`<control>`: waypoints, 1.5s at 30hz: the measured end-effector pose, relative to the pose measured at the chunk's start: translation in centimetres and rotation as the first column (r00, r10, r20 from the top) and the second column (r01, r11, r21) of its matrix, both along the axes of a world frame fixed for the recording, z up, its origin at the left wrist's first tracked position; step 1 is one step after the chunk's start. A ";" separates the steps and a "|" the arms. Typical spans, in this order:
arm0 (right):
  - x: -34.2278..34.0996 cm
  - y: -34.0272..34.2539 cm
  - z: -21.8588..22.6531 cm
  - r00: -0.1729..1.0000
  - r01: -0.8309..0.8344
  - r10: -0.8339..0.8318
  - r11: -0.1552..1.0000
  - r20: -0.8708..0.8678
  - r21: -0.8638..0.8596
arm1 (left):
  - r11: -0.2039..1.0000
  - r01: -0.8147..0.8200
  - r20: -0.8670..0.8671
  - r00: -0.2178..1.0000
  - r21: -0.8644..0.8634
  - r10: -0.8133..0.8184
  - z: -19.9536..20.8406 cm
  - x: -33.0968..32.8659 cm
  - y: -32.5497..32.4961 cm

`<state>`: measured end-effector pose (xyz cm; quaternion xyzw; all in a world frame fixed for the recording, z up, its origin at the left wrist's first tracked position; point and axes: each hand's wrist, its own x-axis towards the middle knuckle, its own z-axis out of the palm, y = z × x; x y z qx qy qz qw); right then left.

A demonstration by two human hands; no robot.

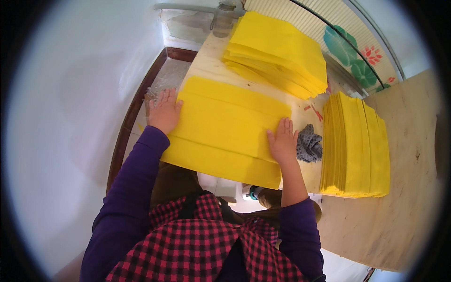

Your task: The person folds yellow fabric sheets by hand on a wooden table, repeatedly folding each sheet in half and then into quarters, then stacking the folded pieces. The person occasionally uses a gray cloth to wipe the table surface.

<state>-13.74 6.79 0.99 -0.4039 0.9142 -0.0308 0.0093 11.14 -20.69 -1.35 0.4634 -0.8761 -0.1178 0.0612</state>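
Note:
A yellow sheet of cloth-like material (221, 124) lies flat in front of me, with creases running across it and its near edge jutting over the table's edge towards my lap. My left hand (164, 112) rests at its left edge, fingers stretched out and pointing away from me. At the right edge lies my right hand (283, 141), its fingers extended and the thumb apart on the yellow material. Neither hand grips anything. Close to my right hand sits a crumpled grey patterned cloth (309, 144).
A tall stack of yellow sheets (282, 44) stands at the back of the wooden table (203, 60). Folded yellow pieces (359, 145) are stacked at the right. Small red scraps (317, 113) lie between them. A glass jar (223, 19) stands far left, and a white wall (66, 113) rises on my left.

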 end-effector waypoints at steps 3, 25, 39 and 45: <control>-0.1 -1.9 1.0 0.985 -0.162 0.169 0.961 0.015 -0.225 | 0.996 -0.060 -0.048 0.997 -0.065 0.057 -0.1 2.5 -1.0; 2.7 -14.6 6.5 0.783 -0.489 0.453 0.872 0.427 -0.029 | 0.999 0.043 -0.639 0.768 -0.020 -0.046 3.8 7.9 3.4; 3.8 -3.1 18.9 0.414 0.184 0.775 0.443 0.478 -0.877 | 0.569 0.802 -0.971 0.055 0.182 0.234 15.5 1.1 8.9; 5.0 -1.5 18.1 0.462 0.423 0.810 0.157 0.362 -0.892 | 0.546 0.815 -0.976 0.215 0.191 0.021 21.4 -4.5 11.2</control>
